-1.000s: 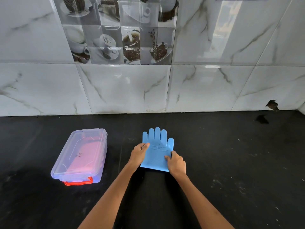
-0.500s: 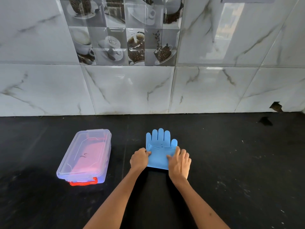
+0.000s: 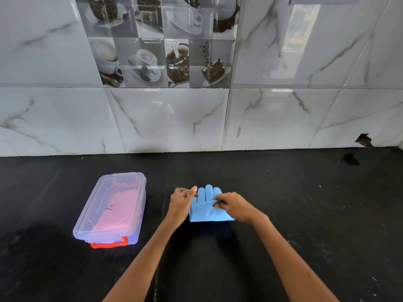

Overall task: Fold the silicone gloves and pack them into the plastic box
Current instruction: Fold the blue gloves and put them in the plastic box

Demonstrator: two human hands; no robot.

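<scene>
**Blue gloves pinched at both sides on the black counter**

While the plastic box sits closed well off to the left, both hands work at the blue silicone gloves in the middle of the black counter. The gloves lie flat with the finger tips pointing toward the tiled wall and the straight cuff edge nearest the person. Whether there is one glove or a stacked pair cannot be told from this view.

The left hand is at the gloves' left edge, its fingers curled in and the thumb pressed against them at the top left corner, beside the glove fingers; it appears to pinch that edge, though the contact itself is partly hidden. The right hand comes in from the right, fingers closed on a raised fold of the blue material about the palm area, so that a crease runs slantwise across the gloves from that grip.

The box is clear, with a lid on top, a pinkish tint showing through it, and a red latch at its near end. It stands apart from the gloves and from both hands. A small dark mark shows low on the wall at far right.
</scene>
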